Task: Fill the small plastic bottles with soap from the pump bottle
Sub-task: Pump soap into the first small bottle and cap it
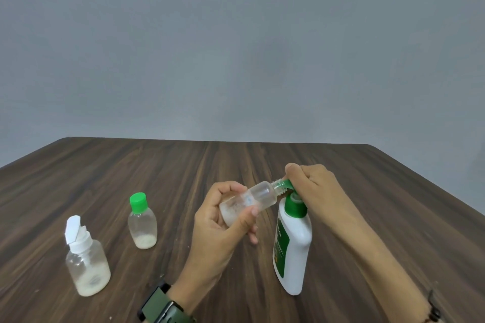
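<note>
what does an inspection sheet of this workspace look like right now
surface: dark wood-grain table, a few pale specks near the bottles
job's things: white pump bottle upright; uncapped small bottle tilted, mouth at the green spout; green-capped bottle and flip-cap bottle upright, soap at the bottom, flip cap open
clutter: nothing seen
grippers: left hand holds the tilted bottle; right hand on the pump head
cables: nothing seen
surroundings: plain grey wall; green-strapped watch on left wrist
</note>
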Demonstrator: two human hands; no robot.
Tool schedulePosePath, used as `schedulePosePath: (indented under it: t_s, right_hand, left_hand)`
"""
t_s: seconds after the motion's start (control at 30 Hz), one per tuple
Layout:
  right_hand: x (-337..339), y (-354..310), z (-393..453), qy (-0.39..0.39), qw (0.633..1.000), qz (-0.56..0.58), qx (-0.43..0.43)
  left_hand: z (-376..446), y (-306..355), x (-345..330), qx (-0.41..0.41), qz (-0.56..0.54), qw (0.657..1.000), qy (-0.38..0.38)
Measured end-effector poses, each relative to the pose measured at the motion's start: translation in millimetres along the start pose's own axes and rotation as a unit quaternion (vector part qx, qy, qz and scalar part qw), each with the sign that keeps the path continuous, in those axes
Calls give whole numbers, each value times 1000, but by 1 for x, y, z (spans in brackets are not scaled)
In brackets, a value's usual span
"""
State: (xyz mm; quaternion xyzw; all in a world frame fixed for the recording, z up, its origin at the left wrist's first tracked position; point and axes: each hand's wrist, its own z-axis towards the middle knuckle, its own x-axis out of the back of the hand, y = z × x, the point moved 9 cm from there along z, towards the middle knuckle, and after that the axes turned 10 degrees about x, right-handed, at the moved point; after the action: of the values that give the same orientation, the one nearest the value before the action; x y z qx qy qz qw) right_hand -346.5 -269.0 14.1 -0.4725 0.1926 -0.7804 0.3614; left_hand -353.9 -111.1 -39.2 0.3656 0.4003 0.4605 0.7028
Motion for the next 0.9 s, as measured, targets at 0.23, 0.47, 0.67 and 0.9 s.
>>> schedulePosePath:
  t_s: [0.23, 0.47, 0.67, 0.9]
  right_hand:
    - [2, 0, -3, 4, 1000, 11, -6]
    - [-2, 1, -2, -14, 1000, 7, 0]
    - [2, -2, -3, -8, 1000, 5, 3]
    - [0, -1, -2, -17, 1000, 4, 6]
  left_hand:
    - [0, 1, -5, -12, 31, 999, -11]
    - [-3, -5, -4, -10, 28, 999, -12]
    - [-1, -3, -7, 3, 14, 1000, -25]
    - [2, -6, -4, 19, 15, 999, -27]
